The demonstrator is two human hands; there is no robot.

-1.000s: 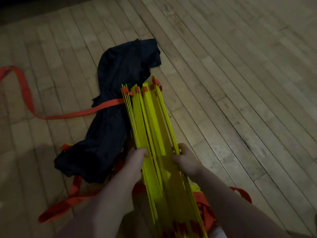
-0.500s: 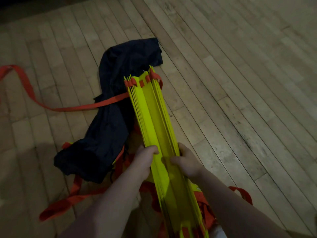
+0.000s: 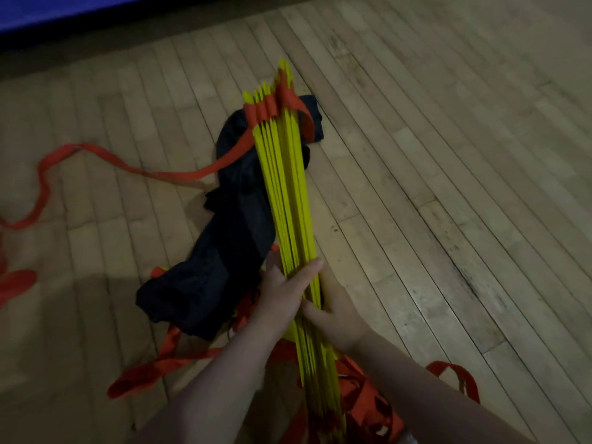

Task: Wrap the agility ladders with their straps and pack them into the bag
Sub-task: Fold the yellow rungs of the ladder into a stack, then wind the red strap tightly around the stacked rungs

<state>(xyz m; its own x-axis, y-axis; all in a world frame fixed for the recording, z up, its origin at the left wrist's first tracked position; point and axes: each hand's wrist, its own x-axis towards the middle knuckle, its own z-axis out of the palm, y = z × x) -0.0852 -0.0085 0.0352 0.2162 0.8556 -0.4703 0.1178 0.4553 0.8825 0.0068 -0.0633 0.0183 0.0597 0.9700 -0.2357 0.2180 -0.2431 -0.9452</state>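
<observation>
A bundle of yellow ladder rungs (image 3: pixel 290 187) stands tilted away from me, pressed flat together, with orange strap loops (image 3: pixel 272 107) at its far end. My left hand (image 3: pixel 282 293) grips the bundle from the left, fingers across its top. My right hand (image 3: pixel 336 309) clasps it from the right and below. A long orange strap (image 3: pixel 128 168) trails from the far end across the floor to the left. The crumpled dark bag (image 3: pixel 221 251) lies on the floor under and left of the bundle.
Wooden plank floor (image 3: pixel 432 187) all around. More loose orange strap (image 3: pixel 160 370) lies near my forearms, and a loop (image 3: pixel 458 376) at the lower right. A dark blue mat edge (image 3: pixel 96 11) runs along the far top left.
The fanned rungs have been squeezed into one tight stack and raised more upright. Both hands closed in around it, the left hand's fingers now over the top. The view tilted up.
</observation>
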